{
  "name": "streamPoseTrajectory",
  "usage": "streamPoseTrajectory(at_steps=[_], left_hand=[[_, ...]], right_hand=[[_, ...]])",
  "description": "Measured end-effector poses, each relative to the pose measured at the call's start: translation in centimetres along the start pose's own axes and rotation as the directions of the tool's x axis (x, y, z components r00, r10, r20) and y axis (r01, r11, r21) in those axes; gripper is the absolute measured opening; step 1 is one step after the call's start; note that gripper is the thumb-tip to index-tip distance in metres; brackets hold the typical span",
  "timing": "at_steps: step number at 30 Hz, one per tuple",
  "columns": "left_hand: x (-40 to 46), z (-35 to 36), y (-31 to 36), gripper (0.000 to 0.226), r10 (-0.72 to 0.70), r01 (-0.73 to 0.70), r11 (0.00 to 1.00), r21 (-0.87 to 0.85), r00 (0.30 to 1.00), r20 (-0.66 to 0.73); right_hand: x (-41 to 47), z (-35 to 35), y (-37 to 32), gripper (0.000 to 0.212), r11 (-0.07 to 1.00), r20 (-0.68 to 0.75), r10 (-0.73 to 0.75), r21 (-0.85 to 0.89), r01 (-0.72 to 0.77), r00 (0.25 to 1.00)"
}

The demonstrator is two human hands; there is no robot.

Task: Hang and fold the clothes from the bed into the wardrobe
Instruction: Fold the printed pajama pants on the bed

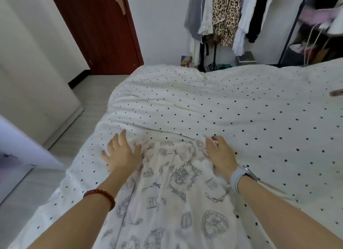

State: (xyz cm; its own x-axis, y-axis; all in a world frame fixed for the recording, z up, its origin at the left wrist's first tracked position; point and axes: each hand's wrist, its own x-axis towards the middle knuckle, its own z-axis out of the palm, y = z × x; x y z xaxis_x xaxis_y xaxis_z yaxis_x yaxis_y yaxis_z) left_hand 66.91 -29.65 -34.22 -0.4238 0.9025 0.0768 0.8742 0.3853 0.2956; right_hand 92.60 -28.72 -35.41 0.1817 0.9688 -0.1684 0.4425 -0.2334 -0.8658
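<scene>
**Flattening a printed garment on the bed before the fold**

We start with the bed (232, 107), spread with a white quilt dotted in black; it gives us a broad flat surface, which is most likely why the garment is laid out here and not handled in the air. Beyond its far edge stands the open wardrobe rail (222, 17), already carrying a leopard-print piece (225, 13) among white and dark clothes, well apart from our hands, so whatever we fold has to be carried across afterwards.

The white garment with grey chain-like print (172, 189) lies lengthwise on the near part of the bed, running from the bottom of the view up to a bunched top edge between our hands. We judge this as the smoothing step: the cloth is spread but still wrinkled near the top.

Our left hand (120, 152) rests flat at the garment's left edge, partly on the quilt, fingers straight and spread, holding nothing. Our right hand (220, 152) lies at the top right corner; its fingers (213, 142) look blurred, pressed down on the cloth and slightly bent, and we cannot tell whether they pinch the fabric.

A red bead bracelet (100, 195) sits on the left wrist, a pale watch (241, 176) on the right.
</scene>
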Motion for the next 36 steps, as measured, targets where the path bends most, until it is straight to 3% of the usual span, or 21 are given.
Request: streamPoseTrajectory(at_steps=[4, 7, 12, 17, 21, 24, 27, 29, 31, 34, 35, 36], left_hand=[[-4.3, 2.7, 0.5, 0.059, 0.137, -0.128, 0.986, -0.103, 0.987, 0.085], [-9.5, 2.1, -0.1, 0.056, 0.193, -0.186, 0.955, -0.233, 0.981, 0.005], [-18.8, 0.6, -3.0, 0.040, 0.064, -0.103, 0.905, -0.413, 0.992, -0.108], [-28.9, -0.3, -6.7, 0.021, -0.115, 0.178, 0.827, -0.533, 0.982, 0.149], [-36.4, -2.1, -8.7, 0.031, -0.224, 0.354, 0.814, -0.461, 0.923, 0.314], [-39.7, -3.2, -9.5, 0.030, -0.228, 0.445, 0.761, -0.472, 0.865, 0.448], [-41.5, -3.4, -9.4, 0.028, -0.173, 0.409, 0.836, -0.365, 0.829, 0.532], [-43.1, -3.5, -9.6, 0.022, -0.111, 0.313, 0.884, -0.348, 0.862, 0.495], [-45.3, -3.8, -10.4, 0.023, -0.042, 0.209, 0.888, -0.409, 0.923, 0.383], [-48.4, -3.9, -12.5, 0.027, -0.012, 0.071, 0.934, -0.351, 0.986, 0.167], [-49.0, -4.1, -13.3, 0.022, -0.024, 0.108, 0.923, -0.368, 0.974, 0.226], [-49.7, -4.3, -13.9, 0.024, -0.034, 0.212, 0.880, -0.426, 0.921, 0.388]], right_hand=[[-1.6, 0.0, 2.6, 0.020, 0.982, 0.014, 0.051, 0.182, -0.053, 0.999], [-4.6, -0.9, 3.5, 0.025, 0.923, 0.135, 0.179, 0.320, -0.214, 0.974], [-10.0, -2.7, 4.4, 0.009, 0.780, 0.338, 0.319, 0.436, -0.448, 0.885], [-18.1, -2.9, 6.4, 0.018, 0.734, 0.486, 0.350, 0.388, -0.557, 0.801], [-26.1, -2.3, 8.5, 0.017, 0.792, 0.543, 0.348, 0.265, -0.549, 0.764], [-33.1, -1.1, 11.2, 0.019, 0.749, 0.562, 0.405, 0.248, -0.614, 0.721], [-38.7, -0.1, 13.3, 0.021, 0.633, 0.593, 0.493, 0.258, -0.730, 0.637], [-41.9, 0.2, 14.2, 0.025, 0.599, 0.621, 0.499, 0.257, -0.759, 0.604], [-45.3, 0.4, 14.6, 0.025, 0.648, 0.612, 0.472, 0.248, -0.720, 0.635], [-49.3, 0.7, 14.8, 0.016, 0.661, 0.525, 0.450, 0.347, -0.665, 0.722], [-50.4, 0.8, 14.8, 0.017, 0.659, 0.503, 0.430, 0.392, -0.642, 0.749], [-51.6, 0.8, 14.6, 0.018, 0.659, 0.490, 0.408, 0.426, -0.620, 0.770]])
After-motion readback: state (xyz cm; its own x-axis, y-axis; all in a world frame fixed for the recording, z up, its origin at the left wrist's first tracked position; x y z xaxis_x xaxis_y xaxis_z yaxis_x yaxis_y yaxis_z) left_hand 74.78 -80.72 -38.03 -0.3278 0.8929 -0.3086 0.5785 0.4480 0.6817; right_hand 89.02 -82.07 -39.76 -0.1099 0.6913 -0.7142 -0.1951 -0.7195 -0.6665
